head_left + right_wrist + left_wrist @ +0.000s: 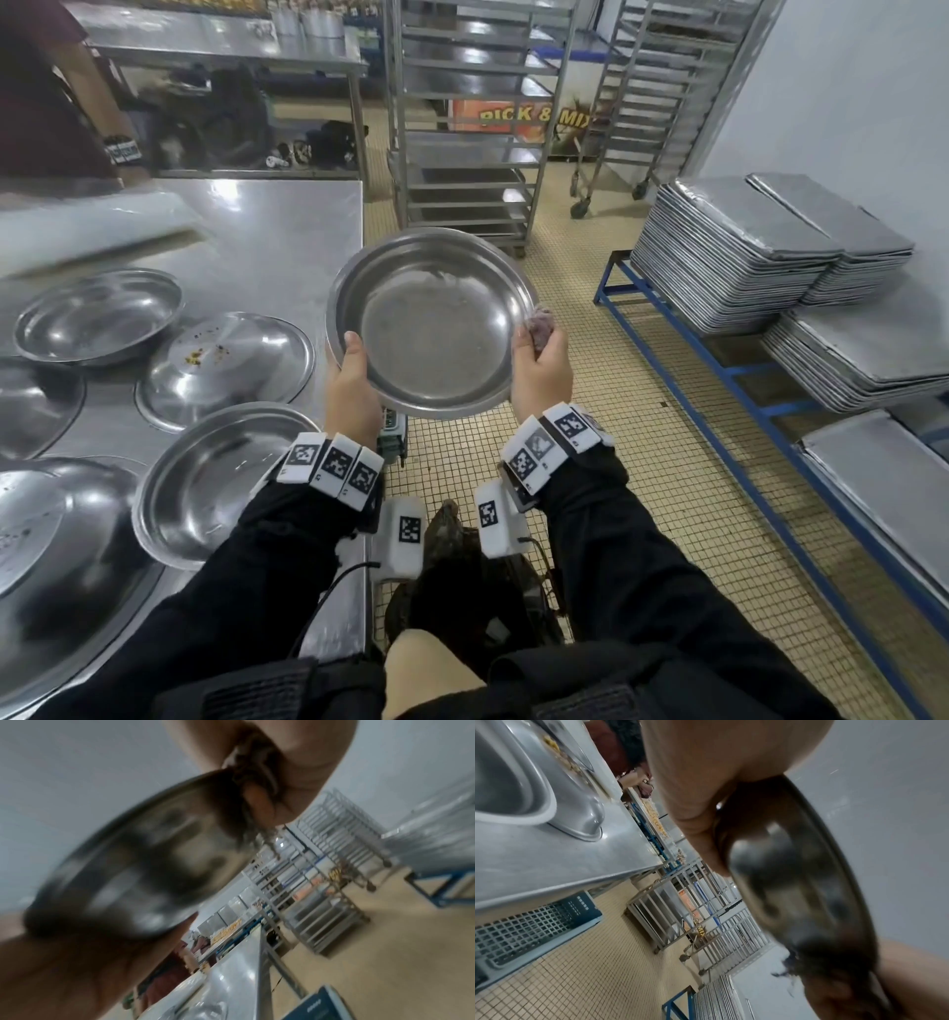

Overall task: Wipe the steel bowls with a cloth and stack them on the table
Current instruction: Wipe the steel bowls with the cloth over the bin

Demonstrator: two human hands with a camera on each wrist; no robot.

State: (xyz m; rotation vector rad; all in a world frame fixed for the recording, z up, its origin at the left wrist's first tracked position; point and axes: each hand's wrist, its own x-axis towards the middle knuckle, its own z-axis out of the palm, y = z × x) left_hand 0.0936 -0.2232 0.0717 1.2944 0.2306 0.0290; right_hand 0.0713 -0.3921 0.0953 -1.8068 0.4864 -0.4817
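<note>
A steel bowl is held in the air past the table's right edge, its inside facing me. My left hand grips its left rim, thumb inside. My right hand holds a bunched dark cloth against the right rim. The left wrist view shows the bowl's underside with the left fingers behind it. In the blurred right wrist view the cloth sits between the right fingers at the bowl's edge. Several more steel bowls lie on the steel table.
One upturned bowl carries food crumbs. Another person stands at the table's far left corner. Wheeled tray racks stand ahead on the tiled floor. Stacked baking trays sit on a blue frame to the right. A crate sits under the table.
</note>
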